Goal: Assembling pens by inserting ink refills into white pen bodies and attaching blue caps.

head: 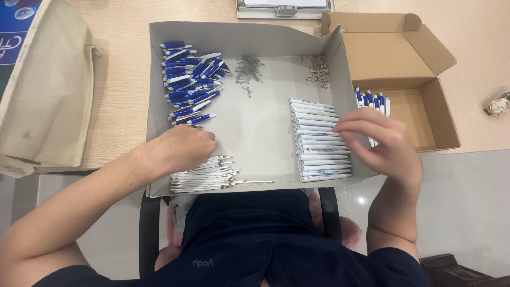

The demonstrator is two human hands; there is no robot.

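A shallow grey cardboard tray (159,74) lies in front of me. My left hand (180,149) rests curled at its left side, between a pile of blue-and-white pen tops (188,85) and a heap of thin white pen refills (204,175); I cannot see anything in it. My right hand (380,141) hovers over the tray's right wall, fingers bent, beside a neat stack of white pen barrels (319,141). Whether it holds a part is hidden. Small metal springs (248,69) and tiny beige parts (317,69) lie at the tray's back.
An open brown cardboard box (425,111) at the right holds several finished blue-and-white pens (372,101). A beige cloth bag (42,90) lies left on the wooden table (122,106). A wristwatch (498,106) sits far right, a clipboard (284,8) at the back.
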